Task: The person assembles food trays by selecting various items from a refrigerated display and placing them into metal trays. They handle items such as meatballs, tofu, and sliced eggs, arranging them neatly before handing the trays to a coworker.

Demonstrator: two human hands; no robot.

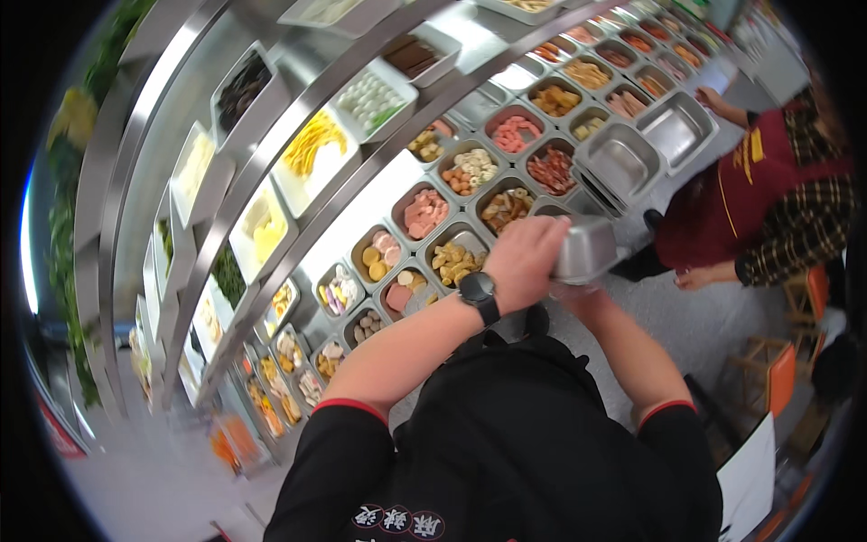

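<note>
In front of me, above the near edge of the counter, a small stainless steel pan (589, 246) hangs tilted between my hands. My left hand (526, 257), with a dark watch on its wrist, curls its fingers over the pan's left rim. My right hand (578, 291) grips the pan from below; its fingers are mostly hidden, and something like a clear glove covers them. What the pan holds cannot be seen. Just left of it sit a pan of brown pieces (506, 210) and a pan of yellowish chunks (458, 262).
Steel pans of sliced sausage (424, 213), red strips (551, 172) and other foods line the counter. Two bare steel pans (619, 161) stand at its right edge. Shelves with white trays (312, 163) rise beyond. A person in a maroon apron (722, 194) stands right, near orange chairs (778, 378).
</note>
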